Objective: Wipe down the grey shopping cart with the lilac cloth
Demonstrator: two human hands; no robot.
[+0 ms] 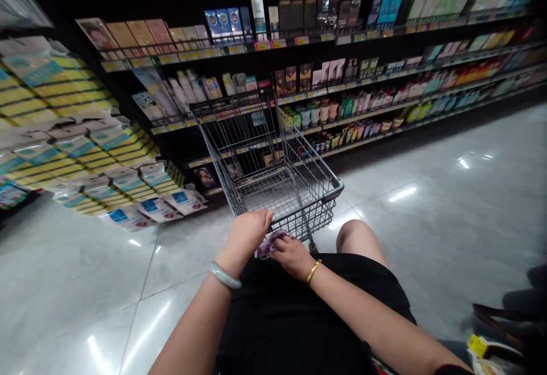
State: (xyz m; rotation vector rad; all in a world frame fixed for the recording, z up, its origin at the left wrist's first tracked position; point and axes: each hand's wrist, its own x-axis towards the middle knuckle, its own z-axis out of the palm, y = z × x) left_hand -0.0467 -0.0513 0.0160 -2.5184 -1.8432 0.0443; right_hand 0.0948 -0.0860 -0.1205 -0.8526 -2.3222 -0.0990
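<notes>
A wire shopping cart [318, 198] stands in front of me, with its basket bare inside. My left hand [248, 232], a pale bangle on its wrist, is closed at the near left corner of the cart's rim. Its fingertips are hidden from me. Close beside it, my right hand [294, 258], with a gold bracelet, is shut on a crumpled purple cloth [268, 245]. The cloth lies just below the near rim, between my two hands. Whether it touches the wire I cannot tell.
Shelves [367, 93] of boxed and bottled goods run behind the cart. Yellow-striped packages [123, 147] hang in rows at the left. Grey shiny floor [410, 215] stretches to the right. At lower right is a partly seen bag or container with a yellow tag [477, 345].
</notes>
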